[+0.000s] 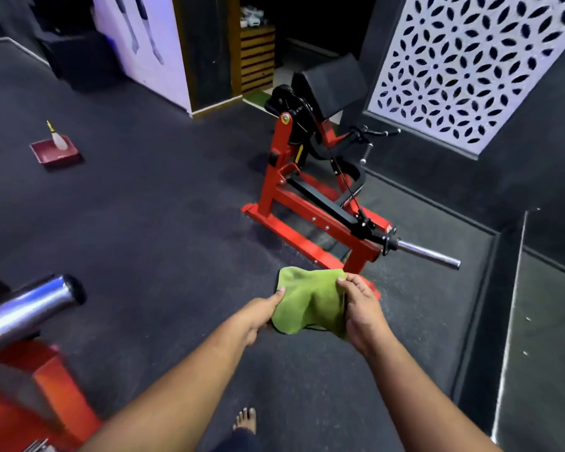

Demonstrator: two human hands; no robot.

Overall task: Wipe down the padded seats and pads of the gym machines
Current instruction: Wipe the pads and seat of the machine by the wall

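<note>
Dark floor (144, 223). Two red machines: one (294, 203) ahead with one black pad (331, 84), one (30, 370) at lower left. One red tray (44, 154), one bottle (57, 138) in it. One green cloth (310, 301), pinched by left hand (261, 316) and right hand (364, 314), held above the floor.

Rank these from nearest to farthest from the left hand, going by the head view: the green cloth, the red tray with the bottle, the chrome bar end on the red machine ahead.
1. green cloth: gripped by the left hand itself.
2. chrome bar end: ahead and to the right.
3. red tray: far ahead on the left floor, holding the bottle.
</note>
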